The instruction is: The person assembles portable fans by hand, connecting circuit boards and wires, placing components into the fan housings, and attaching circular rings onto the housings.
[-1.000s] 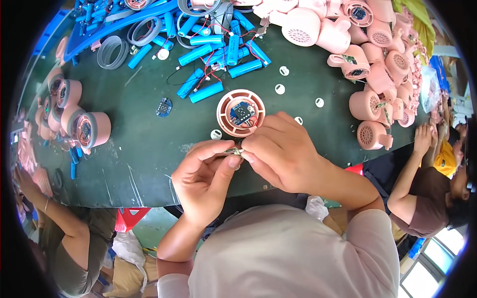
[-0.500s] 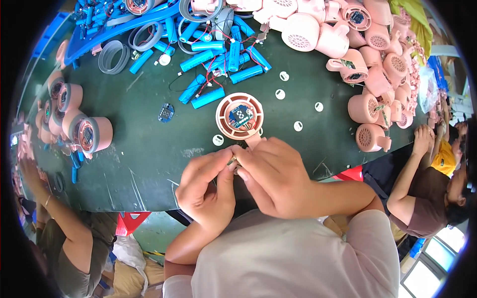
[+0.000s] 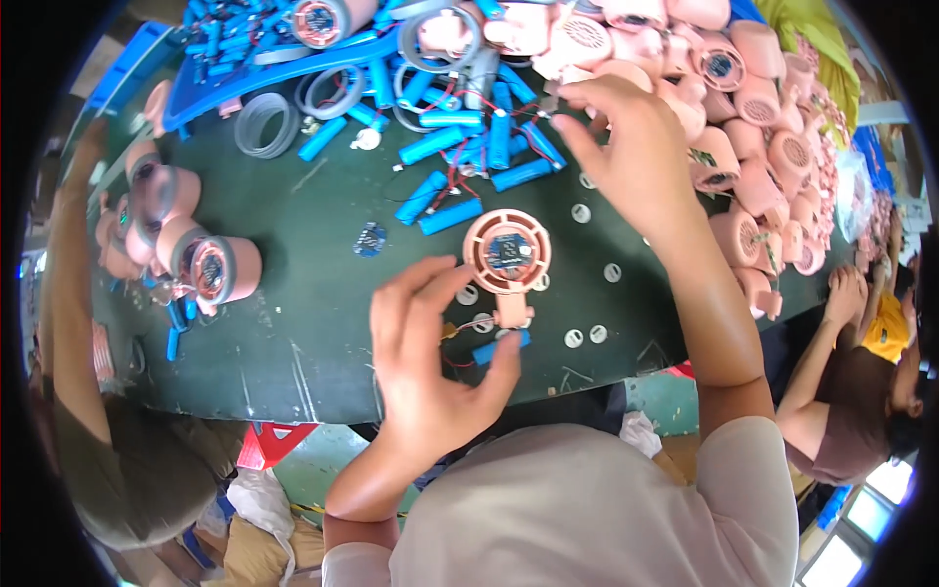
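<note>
A pink handheld fan housing (image 3: pixel 512 311) lies in front of me, its round ring facing up with a small blue circuit board (image 3: pixel 508 251) inside. Beside its stubby handle rests a blue cylindrical battery (image 3: pixel 500 346) with thin wires. My left hand (image 3: pixel 427 357) curves around these with fingers spread; its fingertips are near the ring's left edge and the thumb reaches the battery, though contact is unclear. My right hand (image 3: pixel 636 147) is stretched to the far side, thumb and fingers apart, close to a small metallic piece (image 3: pixel 551 101) at the edge of the wired blue batteries (image 3: pixel 499 127).
Pink fan housings (image 3: pixel 763 161) are heaped at the right, and more stand at the left (image 3: pixel 227 269). Grey rings (image 3: pixel 267 125) and a blue tray (image 3: pixel 284 68) of batteries sit far left. Several white discs (image 3: pixel 612 273) and a loose board (image 3: pixel 370 240) lie on the green table. Co-workers sit both sides.
My hands have parted from their pinch together over the handle. The right has reached away to the far batteries; the left has opened beside the housing. A battery now shows by the handle.
</note>
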`<state>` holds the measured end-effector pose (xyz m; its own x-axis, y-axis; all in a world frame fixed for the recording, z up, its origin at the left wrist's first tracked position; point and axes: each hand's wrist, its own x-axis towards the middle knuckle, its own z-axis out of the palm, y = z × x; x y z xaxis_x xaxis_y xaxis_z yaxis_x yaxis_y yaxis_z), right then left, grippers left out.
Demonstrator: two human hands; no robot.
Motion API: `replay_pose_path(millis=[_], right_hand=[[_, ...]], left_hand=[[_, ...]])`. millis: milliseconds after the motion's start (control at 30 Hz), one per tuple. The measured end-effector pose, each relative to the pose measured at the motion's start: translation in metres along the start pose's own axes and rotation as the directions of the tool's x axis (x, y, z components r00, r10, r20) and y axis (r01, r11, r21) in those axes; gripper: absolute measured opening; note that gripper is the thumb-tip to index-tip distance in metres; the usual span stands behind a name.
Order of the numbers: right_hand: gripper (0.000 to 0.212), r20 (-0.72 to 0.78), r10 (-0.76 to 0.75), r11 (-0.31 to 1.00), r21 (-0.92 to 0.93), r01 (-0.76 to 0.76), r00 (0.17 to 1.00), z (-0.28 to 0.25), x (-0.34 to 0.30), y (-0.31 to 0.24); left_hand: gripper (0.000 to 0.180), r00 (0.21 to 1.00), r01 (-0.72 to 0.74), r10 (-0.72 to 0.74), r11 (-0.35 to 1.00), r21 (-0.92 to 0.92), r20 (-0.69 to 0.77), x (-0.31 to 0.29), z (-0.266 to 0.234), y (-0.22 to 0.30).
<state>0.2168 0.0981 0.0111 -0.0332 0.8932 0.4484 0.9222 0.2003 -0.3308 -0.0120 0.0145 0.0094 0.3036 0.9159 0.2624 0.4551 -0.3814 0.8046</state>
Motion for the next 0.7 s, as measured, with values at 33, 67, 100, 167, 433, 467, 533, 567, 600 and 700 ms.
replay_pose_path(millis=[33, 67, 100, 167, 433, 467, 533, 567, 600, 700], right_hand=[[0.021, -0.015, -0.117, 0.983, -0.143, 0.113, 0.993, 0.003, 0.005, 0.008], [0.021, 0.027, -0.136, 0.974, -0.180, 0.138, 0.990, 0.004, 0.009, 0.012], [0.021, 0.068, -0.152, 0.963, -0.213, 0.163, 0.986, 0.007, 0.012, 0.012], [0.023, 0.102, -0.129, 0.981, -0.135, 0.142, 0.986, 0.002, 0.010, 0.009], [0.019, -0.111, -0.218, 0.922, 0.301, 0.241, 0.970, -0.014, 0.002, -0.046], [0.017, -0.136, -0.187, 0.918, 0.329, 0.222, 0.973, -0.012, -0.003, -0.050], [0.017, -0.122, -0.183, 0.928, 0.306, 0.212, 0.975, -0.021, -0.014, -0.044], [0.018, -0.111, -0.183, 0.933, 0.293, 0.208, 0.977, -0.026, -0.020, -0.041], [0.020, -0.092, -0.143, 0.936, 0.310, 0.165, 0.985, -0.035, -0.030, -0.038], [0.019, -0.072, -0.082, 0.930, 0.353, 0.102, 0.994, -0.053, -0.052, -0.031]], left_hand=[[0.051, 1.000, -0.011, 0.010, 0.999, 0.031, 0.014, 0.000, 0.003, -0.002], [0.052, 1.000, -0.007, 0.006, 0.999, 0.043, 0.021, 0.000, 0.003, -0.003], [0.052, 1.000, -0.007, 0.006, 0.998, 0.059, 0.014, 0.001, -0.003, -0.006], [0.049, 1.000, -0.016, 0.014, 0.992, 0.121, 0.022, 0.002, -0.021, -0.015], [0.021, 0.969, -0.121, 0.243, 0.630, 0.767, -0.047, 0.118, -0.095, -0.122], [0.021, 0.991, -0.086, 0.130, 0.577, 0.812, 0.013, 0.122, -0.096, -0.126], [0.019, 0.994, -0.083, 0.102, 0.570, 0.818, 0.030, 0.126, -0.080, -0.120], [0.017, 0.994, -0.105, 0.092, 0.573, 0.813, 0.063, 0.125, -0.075, -0.118], [0.016, 0.992, -0.128, 0.080, 0.578, 0.806, 0.100, 0.121, -0.070, -0.114], [0.021, 0.994, -0.107, 0.086, 0.722, 0.684, 0.065, 0.090, -0.075, -0.092]])
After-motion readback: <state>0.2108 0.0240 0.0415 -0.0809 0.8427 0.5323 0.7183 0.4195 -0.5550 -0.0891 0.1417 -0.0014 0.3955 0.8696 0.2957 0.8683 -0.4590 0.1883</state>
